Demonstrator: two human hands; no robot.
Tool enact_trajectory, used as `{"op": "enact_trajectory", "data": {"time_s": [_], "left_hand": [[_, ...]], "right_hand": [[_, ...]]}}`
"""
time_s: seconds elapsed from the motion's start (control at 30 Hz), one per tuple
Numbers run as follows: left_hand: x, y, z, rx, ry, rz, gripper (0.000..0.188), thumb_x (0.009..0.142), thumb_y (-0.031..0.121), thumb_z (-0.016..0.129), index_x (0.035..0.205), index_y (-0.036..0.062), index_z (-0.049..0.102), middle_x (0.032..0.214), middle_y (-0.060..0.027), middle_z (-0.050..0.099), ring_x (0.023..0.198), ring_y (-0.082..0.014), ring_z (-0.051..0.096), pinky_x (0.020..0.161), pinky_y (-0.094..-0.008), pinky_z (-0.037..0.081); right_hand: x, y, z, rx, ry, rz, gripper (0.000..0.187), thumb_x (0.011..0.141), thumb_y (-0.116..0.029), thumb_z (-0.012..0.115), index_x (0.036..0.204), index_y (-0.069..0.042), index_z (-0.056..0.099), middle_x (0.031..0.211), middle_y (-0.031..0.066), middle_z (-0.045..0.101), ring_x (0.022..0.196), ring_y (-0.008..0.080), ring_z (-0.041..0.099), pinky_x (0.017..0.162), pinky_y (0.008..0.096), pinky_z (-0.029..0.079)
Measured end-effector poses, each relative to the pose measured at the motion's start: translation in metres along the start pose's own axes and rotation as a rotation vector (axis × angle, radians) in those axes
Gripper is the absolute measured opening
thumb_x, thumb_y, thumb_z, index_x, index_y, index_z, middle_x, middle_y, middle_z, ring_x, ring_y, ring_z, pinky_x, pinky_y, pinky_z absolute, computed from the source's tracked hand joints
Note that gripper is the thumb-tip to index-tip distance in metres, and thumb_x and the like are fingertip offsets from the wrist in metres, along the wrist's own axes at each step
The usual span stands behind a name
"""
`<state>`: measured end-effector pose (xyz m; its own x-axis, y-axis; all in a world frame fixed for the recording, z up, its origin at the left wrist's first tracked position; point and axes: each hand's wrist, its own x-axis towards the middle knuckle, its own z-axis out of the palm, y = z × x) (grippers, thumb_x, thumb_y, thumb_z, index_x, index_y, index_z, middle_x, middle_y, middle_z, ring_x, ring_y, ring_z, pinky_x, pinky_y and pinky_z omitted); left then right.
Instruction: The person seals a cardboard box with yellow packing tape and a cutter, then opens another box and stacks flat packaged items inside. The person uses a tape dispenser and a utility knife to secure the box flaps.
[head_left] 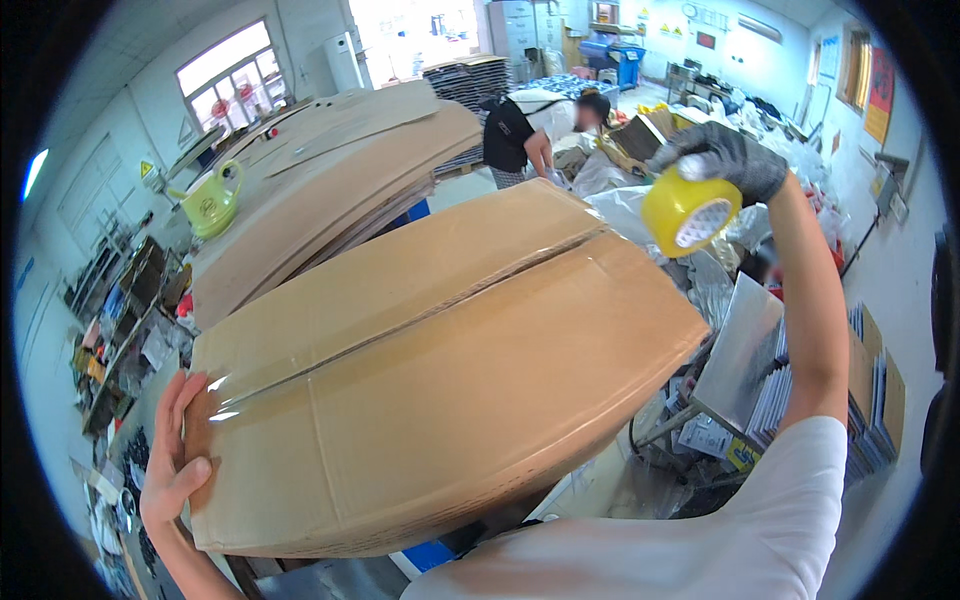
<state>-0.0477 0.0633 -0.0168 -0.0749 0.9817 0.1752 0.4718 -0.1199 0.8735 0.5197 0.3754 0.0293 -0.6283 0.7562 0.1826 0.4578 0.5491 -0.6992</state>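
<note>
A large closed cardboard box lies in front of me, its flaps meeting along a narrow gap down the top. Shiny clear tape crosses the gap at the left end. Against that end rests my left hand, bare, with thumb and fingers apart and touching the cardboard. Raised beyond the box's far right corner, my right hand in a dark grey glove is closed on a roll of yellow packing tape. Whether a strip runs from the roll to the box, I cannot tell.
Behind the box stands a stack of cardboard sheets with a light green watering can on it. Another person bends over heaped plastic wrapping. Flat boards lean at right; a cluttered shelf runs along the left.
</note>
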Motion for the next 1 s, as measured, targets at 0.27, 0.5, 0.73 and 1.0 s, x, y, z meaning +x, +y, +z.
{"op": "enact_trajectory", "data": {"time_s": [0.27,0.5,0.73,1.0], "left_hand": [[-0.008,0.010,0.005,0.043,0.024,-0.002,0.111,0.067,0.052,0.076,0.150,0.0052,0.018,0.149,-0.0185,0.029,0.141,-0.0307,0.024,0.115,-0.0423,0.016],[-0.010,0.018,0.009,0.123,-0.023,-0.002,0.099,0.068,0.050,0.073,0.145,0.0043,0.031,0.149,-0.0190,0.030,0.143,-0.0318,0.020,0.116,-0.0432,0.012],[-0.017,0.028,0.013,0.193,-0.028,-0.011,0.083,0.073,0.048,0.070,0.137,0.0019,0.043,0.151,-0.0186,0.029,0.145,-0.0313,0.016,0.116,-0.0439,0.011],[-0.023,0.033,0.013,0.234,-0.039,-0.011,0.084,0.073,0.049,0.069,0.138,0.0010,0.043,0.151,-0.0184,0.029,0.144,-0.0315,0.017,0.116,-0.0435,0.012]], "right_hand": [[0.030,0.041,-0.008,0.014,-0.041,0.057,0.043,0.076,-0.040,0.076,0.096,-0.002,0.071,0.089,0.0072,0.069,0.082,0.0154,0.064,0.077,0.0290,0.051],[0.009,0.088,0.025,-0.023,-0.047,0.059,0.046,0.078,-0.041,0.075,0.099,-0.001,0.072,0.094,0.0098,0.069,0.088,0.0178,0.063,0.080,0.0303,0.049],[0.020,0.018,-0.011,-0.144,0.028,0.008,0.046,0.074,-0.043,0.075,0.092,-0.001,0.073,0.082,0.0077,0.070,0.076,0.0155,0.065,0.075,0.0288,0.051],[0.017,0.000,-0.038,-0.287,0.065,-0.080,0.043,0.073,-0.041,0.076,0.091,-0.001,0.073,0.082,0.0076,0.069,0.076,0.0159,0.065,0.075,0.0289,0.051]]}}
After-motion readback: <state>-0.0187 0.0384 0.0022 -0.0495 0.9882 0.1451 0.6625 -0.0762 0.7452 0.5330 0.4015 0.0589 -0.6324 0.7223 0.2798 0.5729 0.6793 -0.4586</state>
